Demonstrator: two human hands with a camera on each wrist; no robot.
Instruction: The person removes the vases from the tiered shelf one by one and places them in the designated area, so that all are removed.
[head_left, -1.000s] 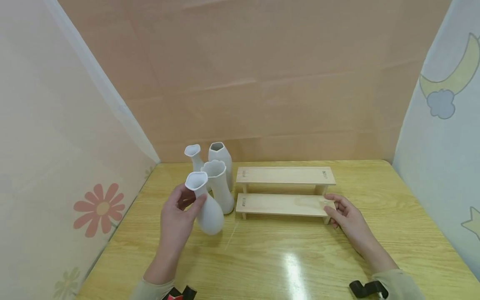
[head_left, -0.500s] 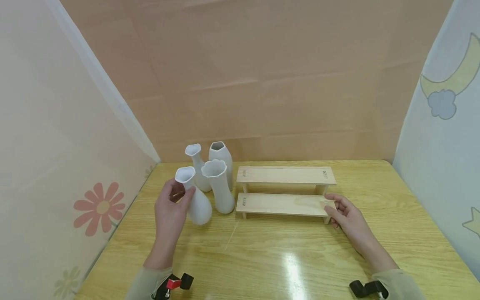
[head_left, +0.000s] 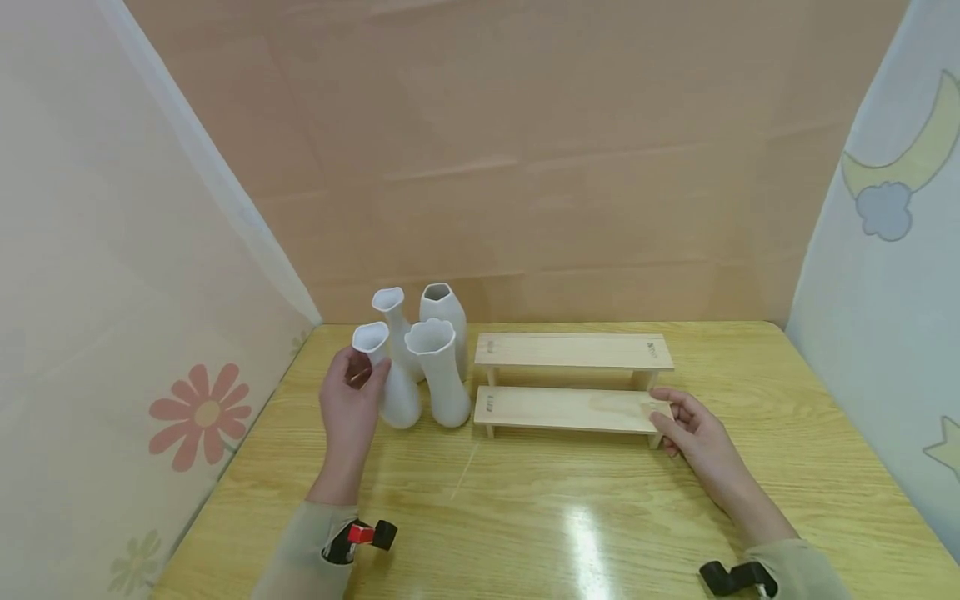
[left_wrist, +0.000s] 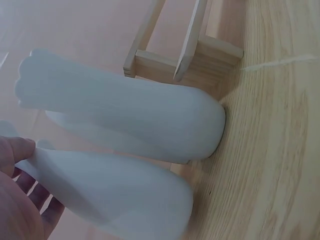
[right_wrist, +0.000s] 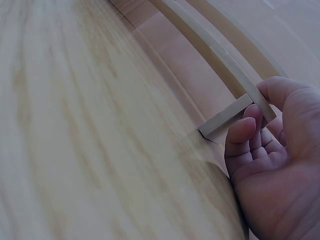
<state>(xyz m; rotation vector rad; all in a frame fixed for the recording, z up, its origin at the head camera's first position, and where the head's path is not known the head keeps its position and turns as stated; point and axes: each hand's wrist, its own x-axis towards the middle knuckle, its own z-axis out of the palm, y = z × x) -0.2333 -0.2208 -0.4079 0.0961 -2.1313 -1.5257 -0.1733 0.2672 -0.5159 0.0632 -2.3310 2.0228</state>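
My left hand (head_left: 351, 408) pinches a white vase (head_left: 400, 402) by its narrow neck, just under the wavy rim. The vase stands nearly upright, its base close over the table. In the left wrist view, the thumb lies on one side of the neck and the fingers (left_wrist: 40, 196) curl behind it. Beside it is a white vase with a scalloped rim (head_left: 446, 379). At the right end of a two-step wooden stand (head_left: 562, 408), my right hand (head_left: 697, 433) grips the lower board's corner between thumb and fingers.
Behind the held vase stand a slim-necked white vase (head_left: 388, 302) and a white vase with an angular mouth (head_left: 448, 308). The stand's upper board (head_left: 570, 350) lies behind the lower one. Cloth-covered walls (head_left: 510, 167) enclose the wooden table (head_left: 525, 517).
My left hand has carried the vase leftward and back, and the vase has come closer to upright beside the other vases. My right hand stays on the stand.
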